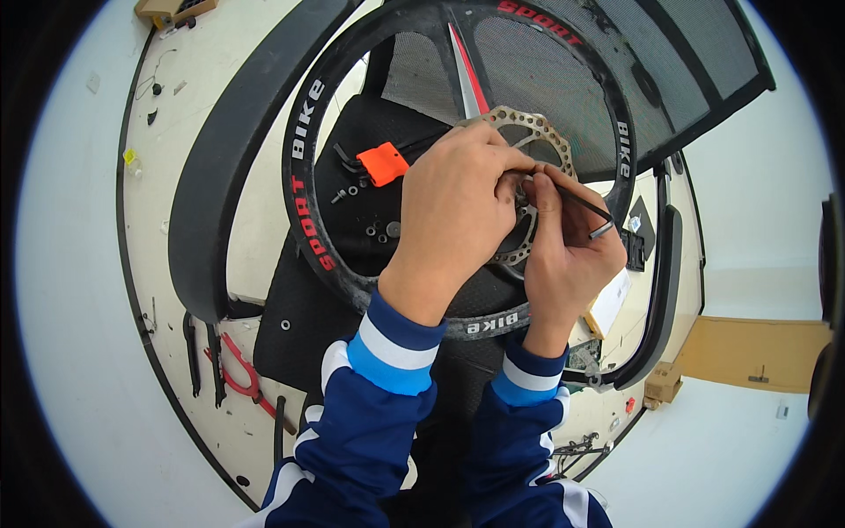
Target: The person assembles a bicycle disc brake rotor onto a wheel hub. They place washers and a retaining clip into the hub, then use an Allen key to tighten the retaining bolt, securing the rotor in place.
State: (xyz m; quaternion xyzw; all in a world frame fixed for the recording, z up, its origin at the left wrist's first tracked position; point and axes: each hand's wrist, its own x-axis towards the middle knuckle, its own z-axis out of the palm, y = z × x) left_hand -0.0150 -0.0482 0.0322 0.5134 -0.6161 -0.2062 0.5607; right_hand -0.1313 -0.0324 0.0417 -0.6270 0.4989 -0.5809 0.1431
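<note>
A black wheel with red and white lettering lies flat on a chair seat, a drilled metal brake disc at its hub. Over that disc, the thumb and fingers of my right hand pinch an L-shaped black hex key, whose short silver-tipped end points to the lower right. My left hand is closed beside it, its fingertips meeting the right ones; what they grip is hidden. Left of my left hand, inside the rim, are an orange hex key holder, a small bolt and several washers.
The black chair's left armrest curves along the wheel, and its mesh backrest rises at the far right. Red-handled pliers and a black fork-shaped part lie on the floor at left. A cardboard box stands at right.
</note>
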